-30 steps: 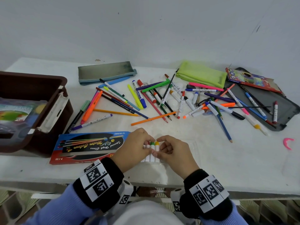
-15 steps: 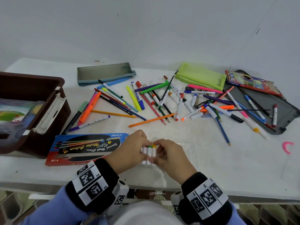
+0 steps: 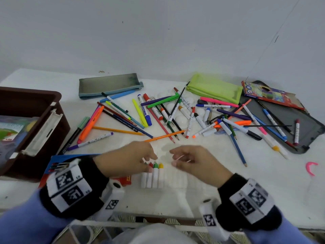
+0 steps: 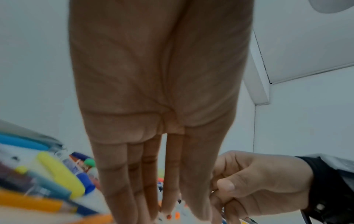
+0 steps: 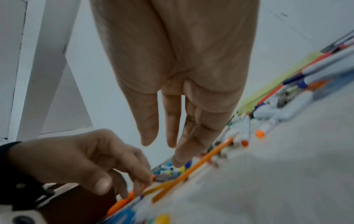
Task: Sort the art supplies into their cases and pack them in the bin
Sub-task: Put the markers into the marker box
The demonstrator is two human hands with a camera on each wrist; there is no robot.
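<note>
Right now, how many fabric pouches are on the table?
2: a grey pouch at the back left of the table, and a lime-green pouch at the back right, beside the red pencil box. None looks hidden.

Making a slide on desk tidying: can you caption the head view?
Both hands, left hand and right hand, hover over a row of markers beside scattered pens.

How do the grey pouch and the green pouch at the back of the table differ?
The grey pouch is dull grey with a blue edge; the green pouch is bright lime. The grey one lies back left, the green one back right, a pink pen against its near edge. Both lie flat.
</note>
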